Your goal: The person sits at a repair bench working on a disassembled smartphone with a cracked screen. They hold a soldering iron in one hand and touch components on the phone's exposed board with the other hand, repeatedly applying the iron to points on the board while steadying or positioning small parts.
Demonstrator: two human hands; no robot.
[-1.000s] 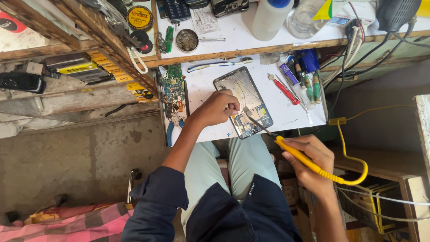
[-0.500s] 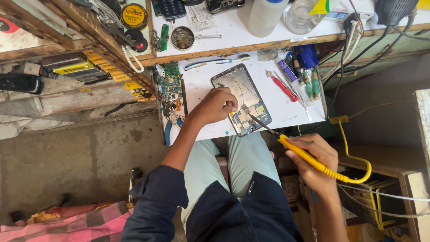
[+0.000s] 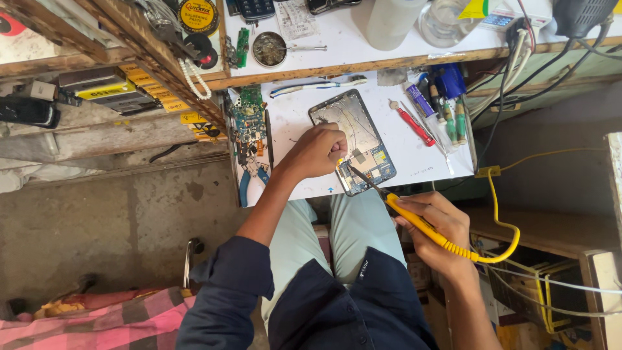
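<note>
Beside opened phone point(image 3: 353, 139), red screwdriver point(image 3: 412, 125), blue pliers point(image 3: 251, 179)

The left hand point(image 3: 317, 152) rested on an opened tablet point(image 3: 353, 139) lying on the white desk point(image 3: 414, 159). The right hand point(image 3: 434, 223) held a yellow soldering iron point(image 3: 421, 223), its tip touching the tablet's board.

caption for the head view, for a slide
Left hand steadies an opened tablet on a white board while the right hand touches a yellow soldering iron to its circuitry.
</note>
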